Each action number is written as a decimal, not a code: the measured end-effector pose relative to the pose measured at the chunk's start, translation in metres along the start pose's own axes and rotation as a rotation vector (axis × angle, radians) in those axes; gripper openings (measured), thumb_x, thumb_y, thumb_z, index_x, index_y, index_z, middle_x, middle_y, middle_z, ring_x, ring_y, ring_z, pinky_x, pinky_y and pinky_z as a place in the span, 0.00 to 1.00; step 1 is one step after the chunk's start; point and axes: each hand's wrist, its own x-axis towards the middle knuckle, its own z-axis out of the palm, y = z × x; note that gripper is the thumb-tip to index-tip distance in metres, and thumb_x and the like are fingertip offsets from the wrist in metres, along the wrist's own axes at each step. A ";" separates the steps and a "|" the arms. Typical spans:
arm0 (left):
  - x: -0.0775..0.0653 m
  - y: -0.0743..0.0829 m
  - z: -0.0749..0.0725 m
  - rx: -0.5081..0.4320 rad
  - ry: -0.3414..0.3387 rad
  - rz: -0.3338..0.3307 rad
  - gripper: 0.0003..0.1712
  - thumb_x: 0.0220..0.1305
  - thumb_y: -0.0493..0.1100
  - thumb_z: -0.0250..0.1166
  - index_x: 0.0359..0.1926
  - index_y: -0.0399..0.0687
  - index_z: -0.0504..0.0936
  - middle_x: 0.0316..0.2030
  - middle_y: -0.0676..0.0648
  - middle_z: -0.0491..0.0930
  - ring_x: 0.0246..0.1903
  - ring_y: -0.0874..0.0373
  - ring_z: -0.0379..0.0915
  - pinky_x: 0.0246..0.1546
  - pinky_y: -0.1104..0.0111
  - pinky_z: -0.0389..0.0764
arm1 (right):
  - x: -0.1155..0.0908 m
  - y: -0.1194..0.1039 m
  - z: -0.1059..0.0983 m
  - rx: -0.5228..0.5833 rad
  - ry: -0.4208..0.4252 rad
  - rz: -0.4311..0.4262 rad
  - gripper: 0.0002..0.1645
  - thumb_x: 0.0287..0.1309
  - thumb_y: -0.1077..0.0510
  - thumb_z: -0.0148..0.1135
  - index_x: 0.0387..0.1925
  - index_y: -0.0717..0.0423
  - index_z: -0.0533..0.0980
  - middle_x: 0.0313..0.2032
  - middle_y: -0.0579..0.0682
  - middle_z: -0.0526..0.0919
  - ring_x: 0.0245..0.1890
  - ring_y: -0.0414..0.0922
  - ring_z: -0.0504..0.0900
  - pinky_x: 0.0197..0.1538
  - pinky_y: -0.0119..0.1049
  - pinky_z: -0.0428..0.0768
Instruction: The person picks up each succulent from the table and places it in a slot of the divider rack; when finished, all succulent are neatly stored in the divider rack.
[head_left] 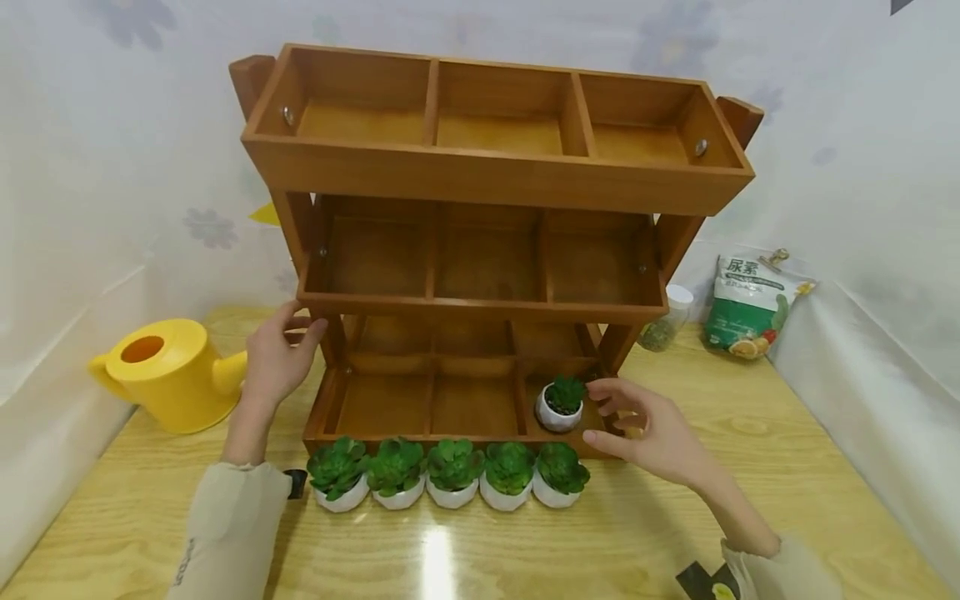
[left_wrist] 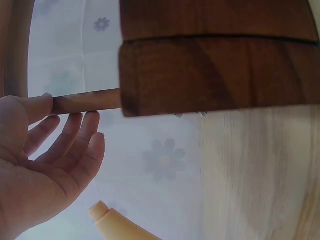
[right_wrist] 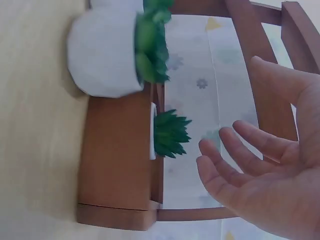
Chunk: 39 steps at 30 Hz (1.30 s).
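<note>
A brown wooden tiered rack (head_left: 480, 179) with divided compartments stands on the table. My left hand (head_left: 281, 350) is at its left side, below the middle tier; in the left wrist view the thumb and fingers (left_wrist: 80, 145) lie on either side of a narrow wooden post (left_wrist: 87, 101). A small spiky succulent in a white pot (head_left: 561, 404) stands upright in the bottom tier's right compartment. Just right of it is my right hand (head_left: 652, 429), fingers spread and relaxed, holding nothing. In the right wrist view a gap shows between the fingertips and the succulent's leaves (right_wrist: 171, 134).
Several potted green succulents (head_left: 453, 471) stand in a row along the rack's front edge. A yellow watering can (head_left: 176, 379) is at the left. Behind right are a white-lidded jar (head_left: 666, 321) and a green-and-white bag (head_left: 752, 308) with a clip.
</note>
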 end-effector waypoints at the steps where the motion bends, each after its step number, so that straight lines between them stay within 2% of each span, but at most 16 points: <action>1: 0.000 0.000 0.000 -0.001 0.005 0.001 0.25 0.70 0.43 0.57 0.63 0.36 0.70 0.48 0.28 0.78 0.41 0.32 0.78 0.41 0.43 0.79 | -0.004 0.000 0.003 0.017 0.008 -0.009 0.27 0.53 0.56 0.71 0.55 0.56 0.75 0.48 0.47 0.81 0.44 0.45 0.79 0.43 0.43 0.82; 4: -0.001 0.001 -0.001 -0.001 0.016 0.003 0.24 0.70 0.42 0.57 0.63 0.35 0.71 0.47 0.28 0.78 0.41 0.33 0.78 0.42 0.43 0.79 | -0.015 0.004 0.011 0.076 0.024 -0.053 0.24 0.53 0.60 0.71 0.52 0.55 0.76 0.45 0.48 0.82 0.43 0.43 0.81 0.42 0.41 0.83; 7: -0.001 0.001 0.000 -0.001 0.016 0.007 0.24 0.70 0.42 0.57 0.62 0.35 0.71 0.47 0.28 0.78 0.41 0.33 0.78 0.41 0.43 0.79 | -0.025 0.010 0.018 0.089 0.044 -0.081 0.23 0.52 0.62 0.71 0.51 0.54 0.76 0.45 0.50 0.82 0.43 0.46 0.83 0.42 0.41 0.83; 11: -0.001 0.002 0.001 -0.003 0.019 0.008 0.23 0.70 0.42 0.57 0.62 0.35 0.72 0.46 0.28 0.79 0.41 0.33 0.78 0.41 0.43 0.79 | -0.036 0.015 0.026 0.039 0.057 -0.041 0.26 0.50 0.59 0.73 0.52 0.55 0.76 0.45 0.51 0.83 0.42 0.45 0.83 0.41 0.39 0.83; 17: -0.001 0.003 0.002 -0.004 0.021 0.018 0.22 0.69 0.41 0.58 0.61 0.35 0.72 0.46 0.28 0.79 0.40 0.33 0.79 0.41 0.43 0.79 | -0.045 0.020 0.033 -0.015 0.009 0.036 0.32 0.46 0.51 0.76 0.53 0.55 0.76 0.45 0.49 0.82 0.39 0.45 0.81 0.37 0.37 0.82; 24: -0.001 0.003 0.002 -0.004 0.014 -0.002 0.24 0.70 0.42 0.57 0.63 0.37 0.71 0.47 0.28 0.79 0.41 0.33 0.78 0.41 0.43 0.79 | -0.043 0.027 0.041 -0.001 -0.068 0.021 0.34 0.45 0.49 0.76 0.54 0.57 0.75 0.46 0.51 0.81 0.38 0.46 0.82 0.36 0.37 0.82; 33: -0.001 0.003 0.001 -0.006 0.005 -0.018 0.24 0.70 0.43 0.57 0.63 0.37 0.71 0.47 0.28 0.79 0.41 0.33 0.78 0.41 0.43 0.79 | -0.039 0.026 0.048 -0.016 -0.052 -0.018 0.37 0.43 0.50 0.78 0.54 0.59 0.75 0.43 0.52 0.82 0.35 0.40 0.81 0.35 0.36 0.82; 39: -0.001 0.003 0.001 -0.009 0.012 -0.008 0.23 0.70 0.42 0.57 0.62 0.36 0.71 0.46 0.28 0.79 0.41 0.32 0.78 0.41 0.43 0.79 | -0.037 0.025 0.048 -0.034 -0.063 0.017 0.34 0.41 0.49 0.79 0.48 0.59 0.76 0.42 0.51 0.81 0.36 0.41 0.81 0.34 0.35 0.82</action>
